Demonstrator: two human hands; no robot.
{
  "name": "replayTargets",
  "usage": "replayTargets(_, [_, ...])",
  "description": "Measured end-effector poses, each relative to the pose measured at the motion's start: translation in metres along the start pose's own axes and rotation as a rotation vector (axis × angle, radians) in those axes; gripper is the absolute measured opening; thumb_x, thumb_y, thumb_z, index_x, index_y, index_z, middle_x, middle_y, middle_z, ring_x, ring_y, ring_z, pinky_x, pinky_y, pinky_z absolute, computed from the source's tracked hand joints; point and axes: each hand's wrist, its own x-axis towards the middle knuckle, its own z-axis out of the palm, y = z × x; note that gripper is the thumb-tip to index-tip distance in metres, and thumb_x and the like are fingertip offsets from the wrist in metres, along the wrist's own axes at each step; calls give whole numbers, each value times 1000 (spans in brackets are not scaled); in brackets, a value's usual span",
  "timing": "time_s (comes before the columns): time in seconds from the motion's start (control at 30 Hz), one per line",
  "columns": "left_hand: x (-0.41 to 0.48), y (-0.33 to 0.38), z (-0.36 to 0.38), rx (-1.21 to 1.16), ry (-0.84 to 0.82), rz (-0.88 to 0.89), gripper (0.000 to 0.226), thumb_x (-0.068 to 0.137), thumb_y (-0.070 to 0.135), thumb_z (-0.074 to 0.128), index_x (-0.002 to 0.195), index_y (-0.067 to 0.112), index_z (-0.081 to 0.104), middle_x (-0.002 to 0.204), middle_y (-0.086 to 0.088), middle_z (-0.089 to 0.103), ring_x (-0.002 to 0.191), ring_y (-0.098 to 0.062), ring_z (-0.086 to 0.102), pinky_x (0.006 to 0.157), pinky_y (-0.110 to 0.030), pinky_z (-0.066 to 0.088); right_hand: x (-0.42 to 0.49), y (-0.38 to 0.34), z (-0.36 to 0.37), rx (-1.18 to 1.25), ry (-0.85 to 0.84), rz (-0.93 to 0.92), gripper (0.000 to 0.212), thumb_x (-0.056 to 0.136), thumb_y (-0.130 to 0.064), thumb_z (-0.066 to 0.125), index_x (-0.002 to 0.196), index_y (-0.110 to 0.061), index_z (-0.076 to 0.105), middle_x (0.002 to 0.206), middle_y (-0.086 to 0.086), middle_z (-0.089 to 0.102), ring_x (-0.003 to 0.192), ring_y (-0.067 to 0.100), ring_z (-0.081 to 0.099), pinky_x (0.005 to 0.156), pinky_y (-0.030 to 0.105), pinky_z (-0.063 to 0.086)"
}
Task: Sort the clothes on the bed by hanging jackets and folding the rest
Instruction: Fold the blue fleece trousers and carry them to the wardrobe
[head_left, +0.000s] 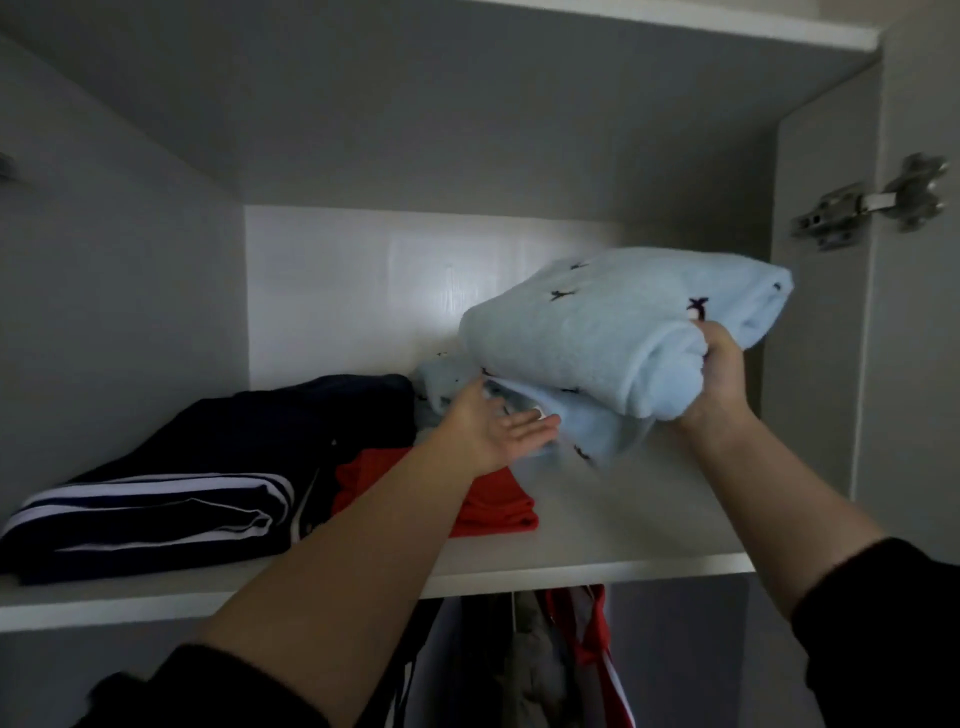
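A folded light-blue fleece garment (597, 322) with small dark marks is held above the right half of a white wardrobe shelf (597, 551). My right hand (719, 374) grips its rolled front edge from the right. My left hand (498, 426) lies palm-up with straight fingers under the garment's lower fold (587, 431). A second light-blue piece (436, 384) sits behind my left hand, partly hidden.
A folded navy garment with white stripes (156, 509) and a folded red garment (493, 504) lie on the shelf's left and middle. Below the shelf hang clothes (561, 660), red and grey among them. A door hinge (872, 205) is at the right wall.
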Motion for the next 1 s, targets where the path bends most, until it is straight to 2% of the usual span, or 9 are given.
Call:
replayTargets(0.13, [31,-16,21,-44,-17,25,66,97,56,32,147,13,29,144,-26,39,122,-45,49,92,-55,41,9,-13,-12,-136,-39,-76,42,89,-19,52,128,-5,58,122,13,65,112,33,62,96,45,49])
replayTargets(0.2, [40,-20,18,-24,16,36,64,94,58,38,143,17,37,138,-23,46,118,-42,52,83,-56,47,7,-5,-31,-185,55,-67,47,87,-16,57,132,-4,55,128,16,61,115,35,59,100,49,45])
replayTargets(0.27, [46,-24,8,153,72,-29,61,87,59,52,130,16,51,123,-18,58,104,-37,59,71,-52,55,-3,17,-56,-241,184,8,44,86,-16,61,128,-3,57,126,18,62,112,34,61,97,48,48])
replayTargets(0.4, [53,-46,2,595,225,-189,52,83,36,68,128,13,53,124,-11,59,108,-30,59,88,-47,53,-18,53,-85,-248,395,298,45,89,-29,65,124,-2,60,113,15,67,103,29,64,95,41,50])
replayTargets(0.53, [63,-53,14,785,286,-109,39,93,30,55,127,10,54,118,-12,62,102,-30,60,80,-42,53,-19,53,-85,-242,361,363,41,89,-33,65,116,-2,62,100,14,70,92,29,66,85,44,52])
replayTargets(0.6, [70,-49,18,932,315,-13,41,96,26,49,132,6,51,124,-14,59,111,-30,57,92,-42,50,-23,57,-85,-231,322,403,35,89,-31,66,105,-1,63,88,17,72,86,30,67,75,47,53])
replayTargets(0.7, [83,-43,18,1499,430,265,51,101,27,36,147,8,29,149,-15,35,133,-32,38,109,-41,35,-24,61,-82,-278,279,484,28,91,-27,63,100,0,61,84,18,72,81,32,67,58,46,55])
replayTargets(0.87, [82,-43,24,1899,64,429,51,102,43,29,150,26,25,160,-4,11,146,-28,9,119,-43,9,-19,57,-79,-413,189,555,26,88,-17,62,110,-4,61,107,17,68,94,30,66,63,42,59])
replayTargets(1.0, [79,-46,25,1912,-82,335,43,103,38,28,138,20,47,145,-4,44,130,-20,41,106,-30,28,-13,48,-89,-465,78,431,42,83,-24,70,121,-10,59,118,13,66,110,27,61,92,38,51])
